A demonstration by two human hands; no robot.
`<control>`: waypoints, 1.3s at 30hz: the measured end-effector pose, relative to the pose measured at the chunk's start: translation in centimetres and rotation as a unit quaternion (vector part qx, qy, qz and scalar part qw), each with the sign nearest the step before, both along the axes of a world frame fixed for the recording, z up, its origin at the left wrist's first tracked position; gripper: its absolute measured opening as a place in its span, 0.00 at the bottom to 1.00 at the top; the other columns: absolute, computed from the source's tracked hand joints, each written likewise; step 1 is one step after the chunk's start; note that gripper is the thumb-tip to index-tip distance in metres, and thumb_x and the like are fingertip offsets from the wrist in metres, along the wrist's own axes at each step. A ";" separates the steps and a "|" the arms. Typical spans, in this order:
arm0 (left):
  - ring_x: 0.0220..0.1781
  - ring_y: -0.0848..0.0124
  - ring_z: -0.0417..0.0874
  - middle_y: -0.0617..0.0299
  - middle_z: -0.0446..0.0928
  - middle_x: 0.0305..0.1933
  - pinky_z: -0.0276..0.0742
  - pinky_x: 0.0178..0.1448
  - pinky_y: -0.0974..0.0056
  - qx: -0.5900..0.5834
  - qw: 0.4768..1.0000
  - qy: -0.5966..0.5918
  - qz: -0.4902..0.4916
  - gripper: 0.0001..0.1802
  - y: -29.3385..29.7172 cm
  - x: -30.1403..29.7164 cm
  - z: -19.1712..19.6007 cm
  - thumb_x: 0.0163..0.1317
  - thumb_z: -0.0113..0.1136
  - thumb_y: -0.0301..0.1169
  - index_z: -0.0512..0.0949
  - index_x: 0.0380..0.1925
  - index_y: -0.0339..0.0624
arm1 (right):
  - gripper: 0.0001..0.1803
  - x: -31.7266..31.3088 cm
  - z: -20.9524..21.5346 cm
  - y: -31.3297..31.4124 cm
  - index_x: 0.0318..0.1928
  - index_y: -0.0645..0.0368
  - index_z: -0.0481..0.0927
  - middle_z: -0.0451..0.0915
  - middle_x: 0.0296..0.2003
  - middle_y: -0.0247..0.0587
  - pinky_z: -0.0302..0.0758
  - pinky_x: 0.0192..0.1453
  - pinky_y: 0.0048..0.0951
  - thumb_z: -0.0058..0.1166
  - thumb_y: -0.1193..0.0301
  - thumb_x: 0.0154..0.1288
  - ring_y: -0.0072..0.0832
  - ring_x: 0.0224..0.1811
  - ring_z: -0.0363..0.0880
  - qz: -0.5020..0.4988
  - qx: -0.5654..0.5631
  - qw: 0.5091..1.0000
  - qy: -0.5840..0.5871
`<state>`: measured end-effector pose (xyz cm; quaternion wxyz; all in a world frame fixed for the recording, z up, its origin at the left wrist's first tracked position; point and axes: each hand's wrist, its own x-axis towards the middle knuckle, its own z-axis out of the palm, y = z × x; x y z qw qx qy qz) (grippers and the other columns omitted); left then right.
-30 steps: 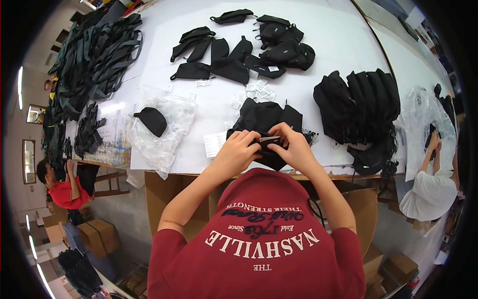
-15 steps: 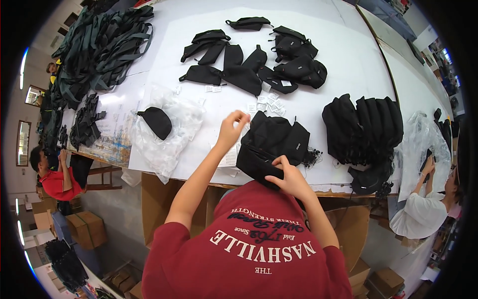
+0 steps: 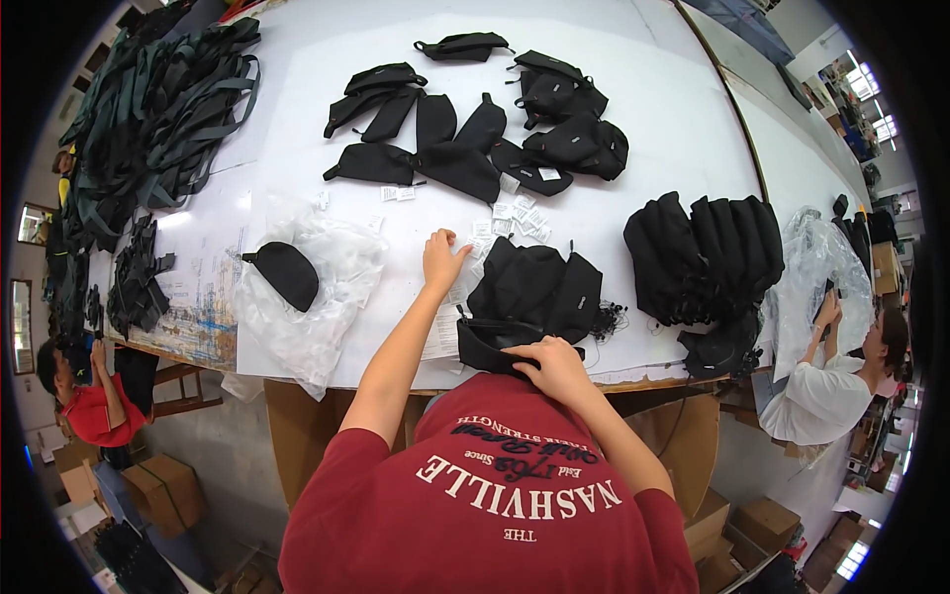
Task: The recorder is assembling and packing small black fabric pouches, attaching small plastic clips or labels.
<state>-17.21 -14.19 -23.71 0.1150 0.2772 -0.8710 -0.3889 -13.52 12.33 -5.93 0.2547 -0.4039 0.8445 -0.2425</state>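
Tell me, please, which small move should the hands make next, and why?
Probably the left hand should pick up one of the white labels: they lie loose just beyond its fingertips, while the right hand holds the black pouch.

- Bright, even light covers my white table (image 3: 678, 139).
- Shadows around my left hand (image 3: 445, 260) are soft, faint.
- A window (image 3: 36, 225) glows at the left rim.
- Black pouches (image 3: 368, 163) lose surface detail.
- Straight edges bow toward the dark, round border.
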 end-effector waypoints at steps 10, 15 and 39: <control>0.36 0.65 0.77 0.58 0.77 0.33 0.73 0.43 0.63 0.029 0.998 0.047 0.006 0.14 1.4 -0.6 4.2 0.47 0.71 0.33 0.76 0.28 0.39 | 0.15 -0.5 1.2 -0.2 0.42 0.44 0.86 0.79 0.27 0.29 0.65 0.44 0.32 0.60 0.71 0.52 0.31 0.37 0.69 -0.010 -0.107 0.983 0.149; 0.30 0.73 0.77 0.61 0.78 0.28 0.72 0.38 0.70 0.117 0.947 0.277 -0.112 0.08 5.6 3.5 19.5 0.51 0.67 0.25 0.78 0.31 0.38 | 0.16 -2.0 3.5 0.9 0.43 0.42 0.85 0.76 0.28 0.25 0.64 0.42 0.32 0.60 0.72 0.51 0.30 0.37 0.68 -0.055 -0.143 0.965 0.214; 0.61 0.64 0.73 0.59 0.74 0.57 0.63 0.68 0.55 0.749 0.587 0.307 -0.016 0.32 12.8 10.9 17.6 0.62 0.56 0.52 0.68 0.59 0.43 | 0.14 -1.4 10.6 1.8 0.48 0.58 0.79 0.74 0.42 0.40 0.71 0.41 0.25 0.51 0.81 0.62 0.27 0.35 0.73 -0.102 -0.380 0.916 -0.080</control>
